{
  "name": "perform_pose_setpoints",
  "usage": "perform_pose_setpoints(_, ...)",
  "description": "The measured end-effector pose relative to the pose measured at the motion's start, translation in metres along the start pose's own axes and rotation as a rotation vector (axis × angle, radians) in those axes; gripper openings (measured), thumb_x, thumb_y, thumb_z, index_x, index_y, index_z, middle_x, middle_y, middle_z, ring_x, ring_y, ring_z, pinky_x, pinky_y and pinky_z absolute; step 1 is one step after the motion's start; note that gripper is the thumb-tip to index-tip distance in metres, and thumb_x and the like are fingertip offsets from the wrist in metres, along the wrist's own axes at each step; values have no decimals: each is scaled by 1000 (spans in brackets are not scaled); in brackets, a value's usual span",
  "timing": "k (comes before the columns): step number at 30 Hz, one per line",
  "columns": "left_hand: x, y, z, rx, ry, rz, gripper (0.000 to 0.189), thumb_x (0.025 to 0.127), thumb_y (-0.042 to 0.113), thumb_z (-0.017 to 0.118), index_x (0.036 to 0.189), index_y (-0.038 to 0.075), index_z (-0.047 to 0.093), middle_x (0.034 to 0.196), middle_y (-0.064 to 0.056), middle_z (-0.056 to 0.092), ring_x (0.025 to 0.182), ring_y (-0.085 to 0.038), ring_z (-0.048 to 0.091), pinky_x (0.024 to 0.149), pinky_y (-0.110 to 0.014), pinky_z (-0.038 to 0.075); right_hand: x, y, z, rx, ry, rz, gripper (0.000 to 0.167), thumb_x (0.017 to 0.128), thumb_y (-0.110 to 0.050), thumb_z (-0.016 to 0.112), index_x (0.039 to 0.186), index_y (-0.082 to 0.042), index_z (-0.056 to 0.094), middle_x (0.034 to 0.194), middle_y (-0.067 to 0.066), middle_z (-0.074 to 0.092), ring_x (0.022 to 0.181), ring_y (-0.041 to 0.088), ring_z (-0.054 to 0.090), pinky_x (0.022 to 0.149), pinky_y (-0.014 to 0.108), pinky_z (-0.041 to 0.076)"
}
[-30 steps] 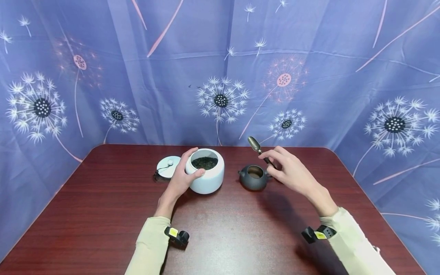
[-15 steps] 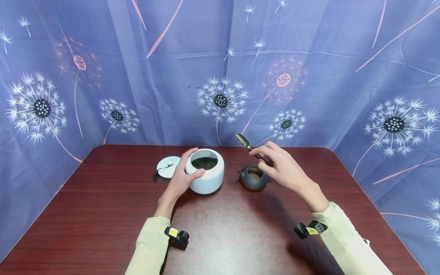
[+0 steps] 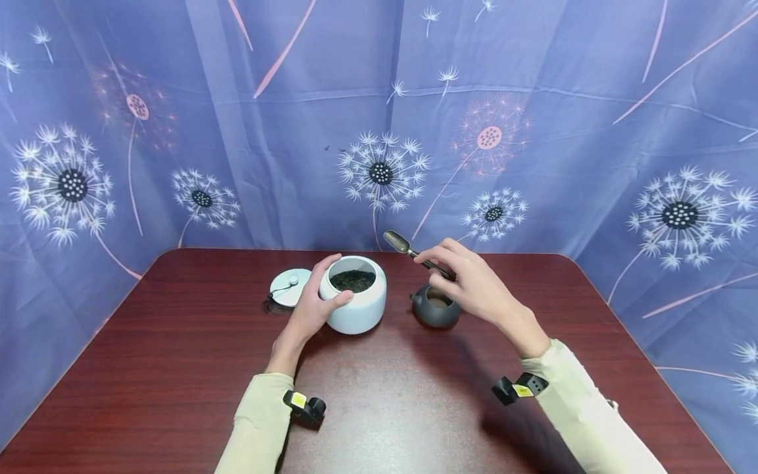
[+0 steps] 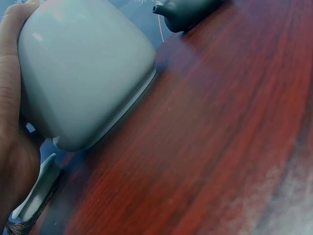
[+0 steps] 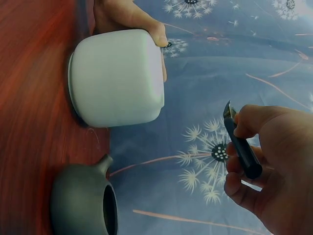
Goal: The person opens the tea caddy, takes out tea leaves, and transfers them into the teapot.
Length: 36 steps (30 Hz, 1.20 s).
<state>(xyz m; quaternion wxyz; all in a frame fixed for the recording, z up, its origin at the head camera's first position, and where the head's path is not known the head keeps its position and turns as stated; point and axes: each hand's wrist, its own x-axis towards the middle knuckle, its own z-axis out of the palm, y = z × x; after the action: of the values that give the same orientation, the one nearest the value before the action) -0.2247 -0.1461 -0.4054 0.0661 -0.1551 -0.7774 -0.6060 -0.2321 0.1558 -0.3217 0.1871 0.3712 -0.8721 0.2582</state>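
My left hand (image 3: 314, 301) grips the left side of a white ceramic jar (image 3: 362, 316), its thumb over the front rim. Dark tea leaves (image 3: 354, 280) lie inside the jar, which stands upright on the table. With curled fingers my right hand (image 3: 470, 280) holds a tea scoop (image 3: 398, 241) by its dark handle, the metal bowl pointing left, above and just right of the jar's mouth. Below that hand stands a small dark teapot (image 3: 435, 313) without a lid, its spout toward the jar. The right wrist view shows the scoop's handle (image 5: 243, 152) between thumb and fingers.
A white lid (image 3: 290, 288) with a knob and dark cord lies left of the jar, behind the left hand. The reddish-brown wooden table (image 3: 177, 368) ends at a blue curtain (image 3: 284, 131) printed with dandelions.
My right hand has moved left with the tea scoop, from over the teapot's right side toward the jar. The left hand, jar and teapot have stayed in place.
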Motion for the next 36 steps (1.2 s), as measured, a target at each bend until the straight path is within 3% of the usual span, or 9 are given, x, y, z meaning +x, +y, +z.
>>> perform_pose_setpoints(15,0,-3,0,-13,10,1,78,83,17,71,152,6,36,156,-16,36,142,-40,34,116,-53,25,16,-7,17,42,-51,-28,34,87,-5,57,116,-19,68,100,-3,58,85,11,54,71,29,45)
perform_pose_setpoints(36,2,-3,2,2,22,12,78,83,17,71,151,4,36,156,-15,36,143,-32,34,117,-53,24,35,-12,32,36,-143,-32,23,88,-8,61,108,-14,71,98,-1,62,88,16,59,76,32,49)
